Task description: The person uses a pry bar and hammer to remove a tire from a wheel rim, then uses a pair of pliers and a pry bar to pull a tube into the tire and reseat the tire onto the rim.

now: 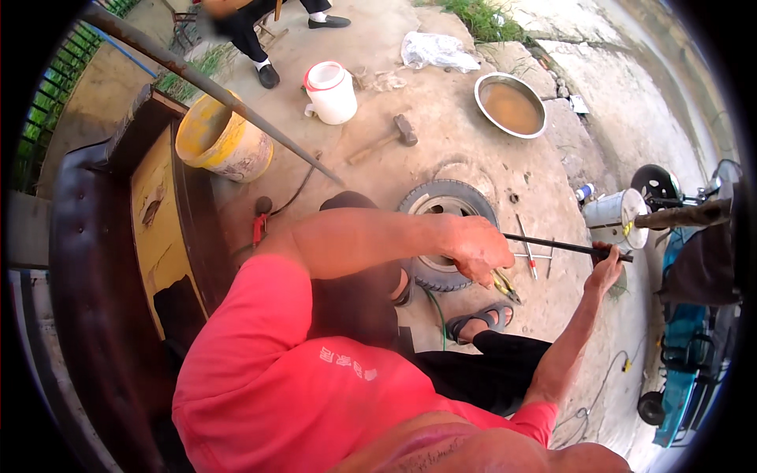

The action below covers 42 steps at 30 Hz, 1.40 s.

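Observation:
A long black rod [552,243] stretches between my two hands, above the concrete beside a small wheel. My left hand [479,248] is closed around its left end, fingers curled down, hiding that end. Near the other end, my right hand [605,270] grips it with the tip poking out past the fingers. Beneath my left hand and forearm lies the wheel with its black tire [482,203], partly covered by them. Pliers with yellow handles [506,287] rest on the ground just below my left hand. A cross-shaped lug wrench [531,251] lies under the rod.
Around me stand a yellow-white bucket [248,151], a white jug [333,98], a basin [479,88] of brown water and a white bucket [603,213]. A hammer [405,131] lies beyond the wheel. A worn sofa [87,236], slanting pole [260,120] and blue vehicle [680,355] flank me. Someone sits ahead.

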Motion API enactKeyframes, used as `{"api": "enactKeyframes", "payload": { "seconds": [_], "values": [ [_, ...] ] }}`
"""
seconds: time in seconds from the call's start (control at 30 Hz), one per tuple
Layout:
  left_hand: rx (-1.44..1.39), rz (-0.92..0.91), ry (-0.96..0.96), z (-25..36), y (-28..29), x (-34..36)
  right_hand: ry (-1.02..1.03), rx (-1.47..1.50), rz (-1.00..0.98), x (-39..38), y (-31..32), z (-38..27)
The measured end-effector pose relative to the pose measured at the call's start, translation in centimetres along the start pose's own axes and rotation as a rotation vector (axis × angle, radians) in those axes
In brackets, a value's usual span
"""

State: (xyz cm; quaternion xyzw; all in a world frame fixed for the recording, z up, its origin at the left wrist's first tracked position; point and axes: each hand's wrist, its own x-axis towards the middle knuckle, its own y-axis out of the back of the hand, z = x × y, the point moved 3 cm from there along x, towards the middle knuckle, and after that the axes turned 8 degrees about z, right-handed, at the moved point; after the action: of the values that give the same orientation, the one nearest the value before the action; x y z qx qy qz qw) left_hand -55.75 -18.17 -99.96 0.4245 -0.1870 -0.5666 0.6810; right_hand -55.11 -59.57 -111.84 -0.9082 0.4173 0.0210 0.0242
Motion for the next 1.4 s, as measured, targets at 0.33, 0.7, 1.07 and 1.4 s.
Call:
{"api": "enactKeyframes", "payload": {
  "seconds": [0.33,0.7,1.07,1.4],
  "values": [
    [0.098,0.073,0.056,1.7,-1.6,0.6,0.067,-0.021,-0.136,-5.5,0.0,-0.7],
    [0.139,0.081,0.113,5.4,-3.4,2.1,0.134,-0.027,-0.256,-9.2,1.6,-1.4],
    [0.121,0.038,0.069,11.8,-4.7,0.4,0.078,-0.021,-0.248,-10.2,1.8,-2.7],
    [0.083,-0.039,0.016,8.8,-5.9,2.3,0.068,-0.121,-0.393,-11.2,1.8,-3.0]
  ]
}}
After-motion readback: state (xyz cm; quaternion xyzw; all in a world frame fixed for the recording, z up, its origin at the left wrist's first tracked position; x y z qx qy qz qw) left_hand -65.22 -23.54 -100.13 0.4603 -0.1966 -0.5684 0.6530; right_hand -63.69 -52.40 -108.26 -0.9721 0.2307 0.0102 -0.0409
